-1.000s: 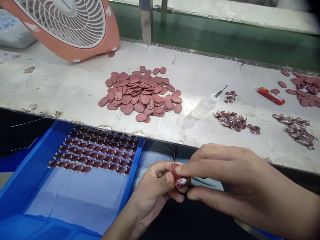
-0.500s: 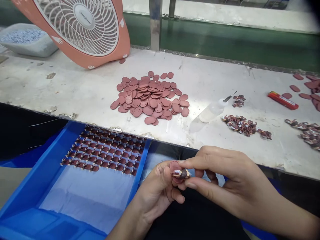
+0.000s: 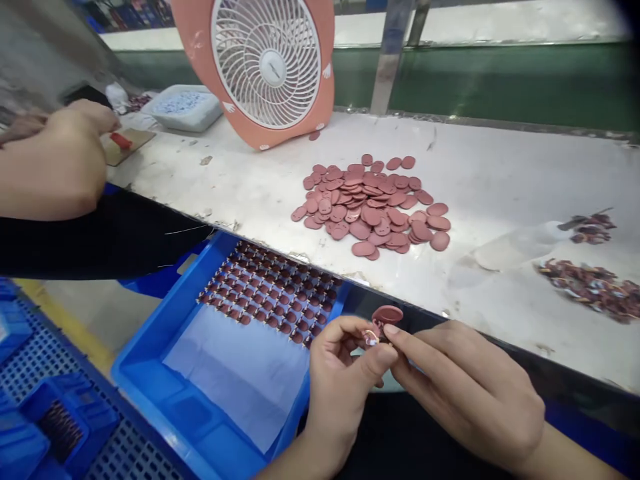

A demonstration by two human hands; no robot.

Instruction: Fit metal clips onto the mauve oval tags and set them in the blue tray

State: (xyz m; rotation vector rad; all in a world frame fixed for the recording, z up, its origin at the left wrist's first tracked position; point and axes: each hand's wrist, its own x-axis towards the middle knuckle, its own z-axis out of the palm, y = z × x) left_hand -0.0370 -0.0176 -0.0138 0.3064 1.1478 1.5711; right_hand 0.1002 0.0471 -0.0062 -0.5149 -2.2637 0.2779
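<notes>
Left hand (image 3: pixel 343 383) pinches a small figure (image 3: pixel 371 337) between thumb and forefinger. Fingertips of the right hand (image 3: pixel 473 383) meet its right side; whether they pinch cannot be told. An oval disc (image 3: pixel 389 314) sits just above both grips, long axis crosswise (its join to the figure is hidden).

The worktop (image 3: pixel 500 153) is brightly lit, the bottle (image 3: pixel 520 247) blurred, the upper-right corner dark.

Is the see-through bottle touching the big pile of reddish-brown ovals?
Apart. The head view shows a strip of white table between the see-through bottle and the nearest ovals of the pile.
</notes>
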